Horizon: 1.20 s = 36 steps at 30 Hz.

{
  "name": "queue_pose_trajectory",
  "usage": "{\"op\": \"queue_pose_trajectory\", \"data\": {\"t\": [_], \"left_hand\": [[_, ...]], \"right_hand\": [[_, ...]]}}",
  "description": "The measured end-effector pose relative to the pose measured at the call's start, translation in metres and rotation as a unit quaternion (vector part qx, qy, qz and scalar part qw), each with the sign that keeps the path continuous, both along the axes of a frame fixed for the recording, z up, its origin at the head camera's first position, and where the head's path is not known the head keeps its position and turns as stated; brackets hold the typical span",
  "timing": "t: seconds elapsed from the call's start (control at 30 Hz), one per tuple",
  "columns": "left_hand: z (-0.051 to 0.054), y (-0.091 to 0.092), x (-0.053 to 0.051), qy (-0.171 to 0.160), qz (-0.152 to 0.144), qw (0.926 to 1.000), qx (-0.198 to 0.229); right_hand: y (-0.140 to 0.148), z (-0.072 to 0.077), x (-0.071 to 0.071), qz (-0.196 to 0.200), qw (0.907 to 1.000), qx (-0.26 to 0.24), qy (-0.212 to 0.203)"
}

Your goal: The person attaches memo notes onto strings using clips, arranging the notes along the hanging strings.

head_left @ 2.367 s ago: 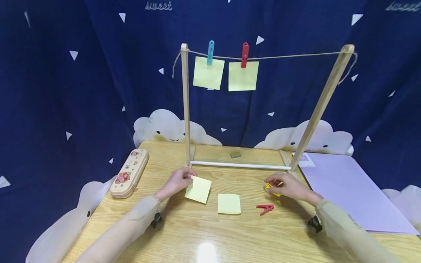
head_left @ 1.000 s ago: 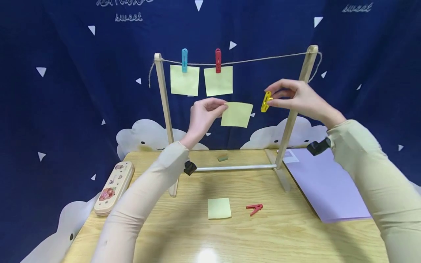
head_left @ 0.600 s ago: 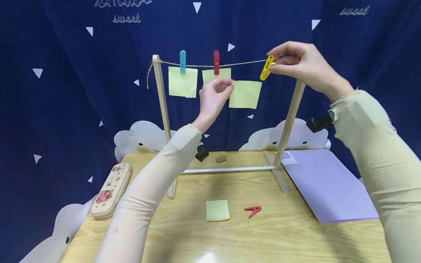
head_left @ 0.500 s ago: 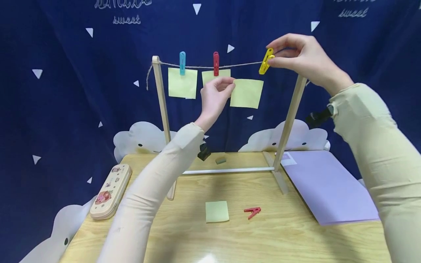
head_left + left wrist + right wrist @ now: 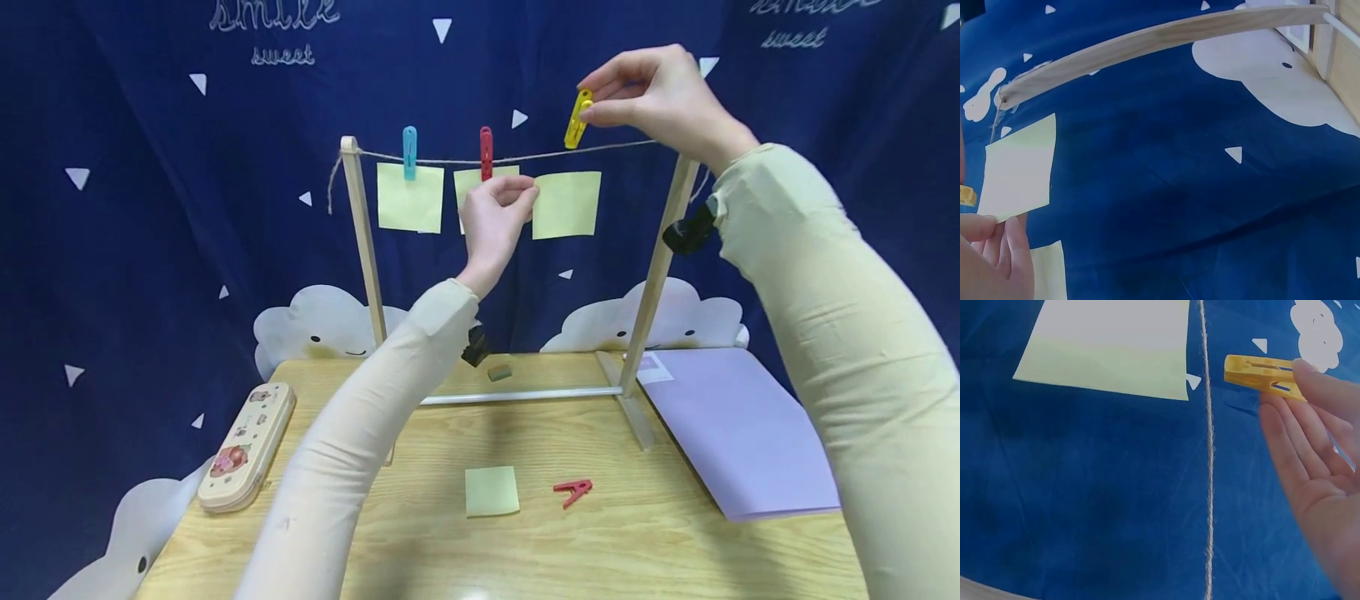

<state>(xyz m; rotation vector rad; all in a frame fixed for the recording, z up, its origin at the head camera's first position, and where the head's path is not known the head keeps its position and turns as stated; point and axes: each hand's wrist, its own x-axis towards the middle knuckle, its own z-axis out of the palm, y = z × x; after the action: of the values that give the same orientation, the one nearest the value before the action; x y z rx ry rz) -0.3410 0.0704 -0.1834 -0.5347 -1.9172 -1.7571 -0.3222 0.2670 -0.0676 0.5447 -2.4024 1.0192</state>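
Observation:
In the head view my left hand point(image 5: 495, 221) pinches the left edge of a pale yellow note point(image 5: 566, 205), held just below the string point(image 5: 536, 157). My right hand point(image 5: 663, 96) pinches a yellow clothespin point(image 5: 577, 119) between thumb and fingers, above the string. The right wrist view shows the clothespin point(image 5: 1260, 374) apart from the string point(image 5: 1209, 456), on the other side from the note point(image 5: 1107, 359). A blue clothespin point(image 5: 409, 153) and a red one point(image 5: 486, 152) hold two more notes on the string; my left hand partly covers the second note point(image 5: 467, 187).
The string runs between two wooden posts point(image 5: 654, 275). On the table point(image 5: 420, 542) are a note point(image 5: 491, 491), a red clothespin point(image 5: 573, 492) and a small greenish block point(image 5: 499, 372). A pencil case point(image 5: 247, 446) lies left, a purple folder point(image 5: 738, 433) right.
Both hands have risen from the table with the note and the yellow clothespin. Most recently the right hand moved up and left, above the string, while the left hand shifted slightly.

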Motion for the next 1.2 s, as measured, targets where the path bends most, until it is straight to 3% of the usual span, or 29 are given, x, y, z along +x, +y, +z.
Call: {"op": "queue_pose_trajectory", "data": {"t": [0.3,0.73,1.2], "left_hand": [[0.001,0.001,0.001,-0.002,-0.001,1.0,-0.001],[-0.001,0.0,0.002,-0.009,0.014,0.9998,-0.008],[0.005,-0.001,-0.001,-0.025,0.042,0.9987,-0.013]], "right_hand": [[-0.004,0.0,-0.009,0.001,0.9995,0.01,-0.03],[-0.01,-0.002,-0.017,-0.012,0.9973,0.062,-0.037],[-0.011,-0.001,-0.021,-0.001,0.997,0.059,-0.049]]}}
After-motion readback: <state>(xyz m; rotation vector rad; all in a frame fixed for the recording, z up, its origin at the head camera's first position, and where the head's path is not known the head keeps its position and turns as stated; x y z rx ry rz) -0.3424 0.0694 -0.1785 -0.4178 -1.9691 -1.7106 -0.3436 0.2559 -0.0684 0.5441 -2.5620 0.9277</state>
